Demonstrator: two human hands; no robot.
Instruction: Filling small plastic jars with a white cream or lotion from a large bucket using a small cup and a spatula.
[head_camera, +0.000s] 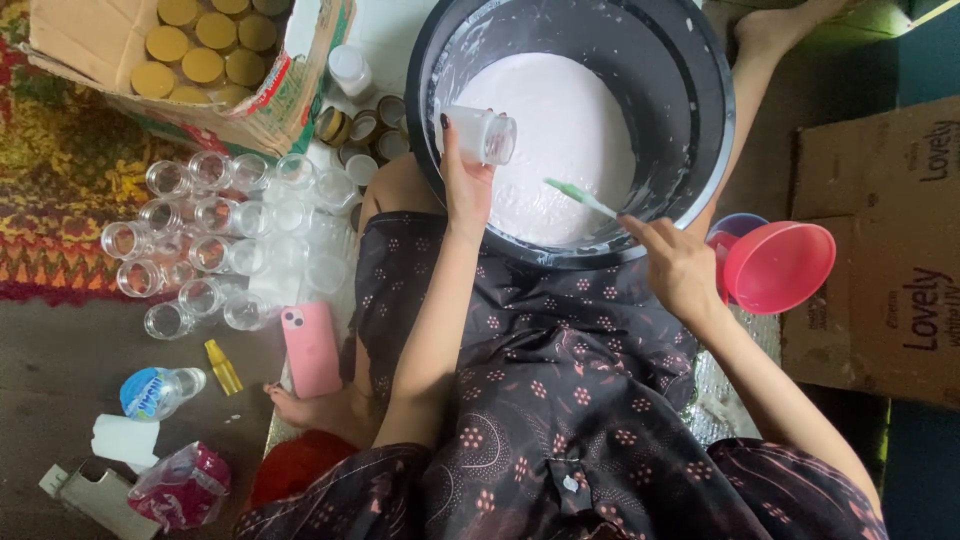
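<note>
Your left hand (466, 180) grips a small clear jar (483, 134), tilted over the big dark tub (700, 150) of pale pink cream (570, 140). Your right hand (680, 265), at the tub's near rim, pinches a green spatula (580, 198) reaching into the cream. Left of the tub, a cluster of clear jars (215, 240) looks unfilled, so most filling seems left. Gold lids (205, 45) wait in a cardboard box beyond them.

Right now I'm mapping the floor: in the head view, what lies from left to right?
Water bottle → empty jars → pink phone → left hand holding small jar → right hand → pink funnel → carton.
</note>
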